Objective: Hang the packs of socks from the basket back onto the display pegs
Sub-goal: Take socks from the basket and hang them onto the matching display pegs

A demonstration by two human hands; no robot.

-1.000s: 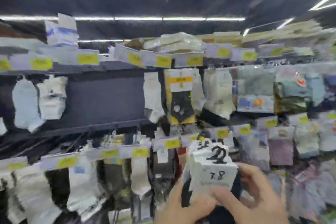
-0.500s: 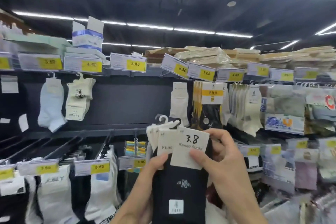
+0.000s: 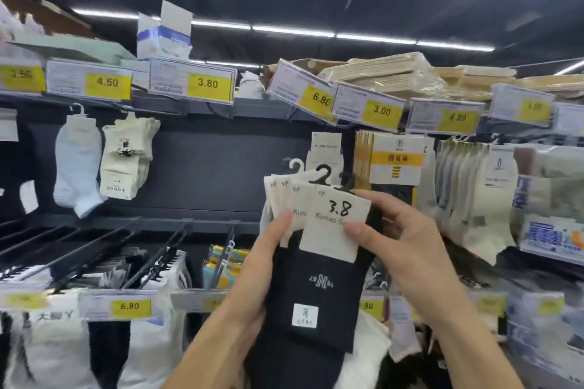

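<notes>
Shelves; packs in both grips

The dark socks are matt knit cloth with a stitched emblem. Their header cards are matt off-white paper, and their hooks are smooth plastic, most black and one white. The pegs look like thin dark metal rods with a dull sheen, set in a matt dark back panel, while the price tags are yellow-and-white paper behind glossy clear plastic, and on top the stacked packs sit in shiny, crinkled clear film near a matt paperboard box.
</notes>
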